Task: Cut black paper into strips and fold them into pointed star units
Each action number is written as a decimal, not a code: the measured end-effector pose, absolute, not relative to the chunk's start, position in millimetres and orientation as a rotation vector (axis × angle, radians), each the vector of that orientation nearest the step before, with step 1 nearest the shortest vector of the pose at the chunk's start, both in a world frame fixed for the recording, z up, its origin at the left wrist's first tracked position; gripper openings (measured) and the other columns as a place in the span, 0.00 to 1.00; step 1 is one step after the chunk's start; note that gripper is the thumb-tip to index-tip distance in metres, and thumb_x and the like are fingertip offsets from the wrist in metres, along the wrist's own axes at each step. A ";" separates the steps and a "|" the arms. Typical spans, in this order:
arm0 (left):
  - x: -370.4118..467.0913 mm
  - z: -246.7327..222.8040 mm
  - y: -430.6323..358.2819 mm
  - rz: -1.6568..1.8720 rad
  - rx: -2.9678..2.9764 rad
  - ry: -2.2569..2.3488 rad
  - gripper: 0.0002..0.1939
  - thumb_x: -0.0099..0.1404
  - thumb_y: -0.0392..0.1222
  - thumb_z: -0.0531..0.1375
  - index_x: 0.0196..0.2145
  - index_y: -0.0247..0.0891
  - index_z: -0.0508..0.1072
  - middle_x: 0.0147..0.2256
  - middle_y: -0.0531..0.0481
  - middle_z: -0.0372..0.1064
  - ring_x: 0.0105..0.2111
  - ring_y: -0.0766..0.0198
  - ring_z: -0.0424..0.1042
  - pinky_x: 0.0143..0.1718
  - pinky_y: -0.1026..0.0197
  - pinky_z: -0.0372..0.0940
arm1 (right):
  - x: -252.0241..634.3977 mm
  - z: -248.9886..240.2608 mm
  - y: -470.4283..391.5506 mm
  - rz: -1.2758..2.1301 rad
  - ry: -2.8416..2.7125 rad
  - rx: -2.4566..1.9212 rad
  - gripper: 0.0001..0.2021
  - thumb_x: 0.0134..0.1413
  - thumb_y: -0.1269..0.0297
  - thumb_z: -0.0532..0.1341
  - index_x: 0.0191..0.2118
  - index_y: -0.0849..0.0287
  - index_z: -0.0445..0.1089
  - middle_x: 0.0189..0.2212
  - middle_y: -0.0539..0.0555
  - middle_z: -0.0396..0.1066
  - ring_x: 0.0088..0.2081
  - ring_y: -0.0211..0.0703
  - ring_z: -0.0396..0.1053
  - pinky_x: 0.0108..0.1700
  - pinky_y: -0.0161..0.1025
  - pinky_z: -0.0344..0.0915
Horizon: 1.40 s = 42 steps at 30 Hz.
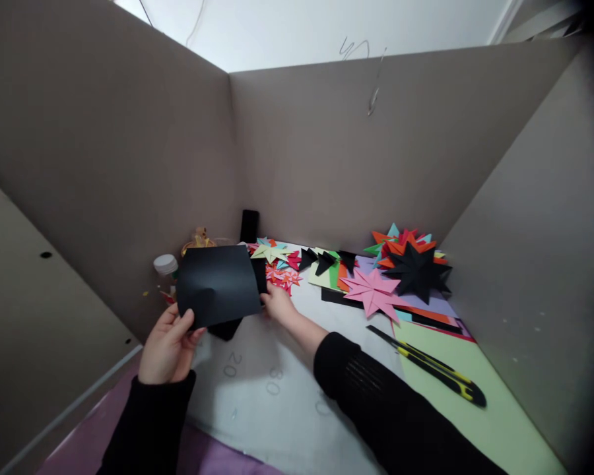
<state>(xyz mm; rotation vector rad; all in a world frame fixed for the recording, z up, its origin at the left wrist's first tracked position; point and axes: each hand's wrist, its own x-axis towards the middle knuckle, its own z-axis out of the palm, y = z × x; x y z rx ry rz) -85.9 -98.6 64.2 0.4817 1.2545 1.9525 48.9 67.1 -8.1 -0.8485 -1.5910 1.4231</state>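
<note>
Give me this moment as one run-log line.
left hand: holds black sheet | right hand: at sheet's right edge, contact unclear | utility knife: partly on pale green paper | pink star: left of black star

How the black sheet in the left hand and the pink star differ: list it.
The black sheet is black; the pink star is pink.
The sheet is roughly four-sided and gently curved; the star is folded into many sharp points.
The sheet is held up by the left hand; the star lies unheld.
Each is a single colour.
</note>
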 end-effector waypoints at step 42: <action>1.9 -35.3 -0.3 1.269 1.385 1.204 0.20 0.53 0.35 0.59 0.45 0.36 0.64 0.35 0.47 0.70 0.34 0.60 0.70 0.36 0.58 0.64 | 209.3 -44.1 46.7 1.362 -1.458 -0.908 0.13 0.46 0.62 0.60 0.41 0.57 0.69 0.36 0.54 0.72 0.39 0.48 0.69 0.42 0.42 0.63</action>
